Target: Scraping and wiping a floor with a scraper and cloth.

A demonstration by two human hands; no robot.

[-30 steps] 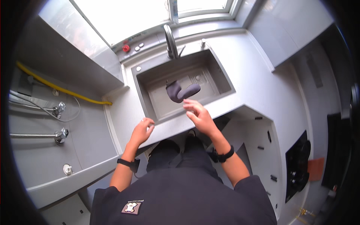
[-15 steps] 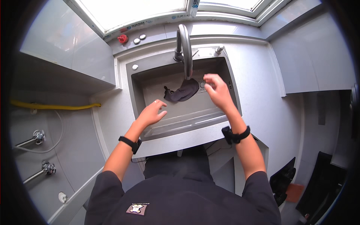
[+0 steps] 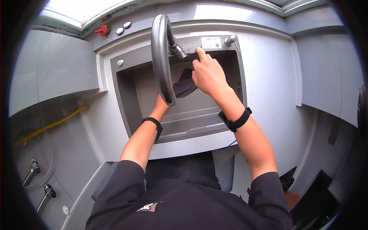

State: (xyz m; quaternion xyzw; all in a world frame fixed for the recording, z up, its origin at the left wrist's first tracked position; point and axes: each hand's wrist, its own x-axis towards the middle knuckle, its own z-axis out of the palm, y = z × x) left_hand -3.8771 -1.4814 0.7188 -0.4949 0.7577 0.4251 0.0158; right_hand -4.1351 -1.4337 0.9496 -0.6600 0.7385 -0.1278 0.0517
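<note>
A large grey gooseneck faucet [image 3: 161, 57] rises over the rectangular grey sink [image 3: 125, 112]. My right hand [image 3: 210, 74] is raised at the back of the sink, with its index finger stretched out against the thin faucet lever [image 3: 190, 54]. Its other fingers are loosely bent. My left hand [image 3: 161, 102] is in the sink behind the spout, which hides its fingers. Touching or close beside it is a dark grey piece of fabric [image 3: 185, 85] that looks like a cap. Whether the left hand grips the fabric is hidden. No water shows from the spout.
A white label [image 3: 211, 42] and a metal knob [image 3: 230, 40] are on the sink's back rim. A round button [image 3: 120, 63] marks its left corner. On the ledge behind lie a red object [image 3: 102, 30] and two round discs [image 3: 123, 27]. A yellow hose [image 3: 53, 124] runs at left.
My right hand has moved up to the faucet lever. My left hand has gone forward to the fabric, which has changed shape. The head view has shifted, with the spout now nearer.
</note>
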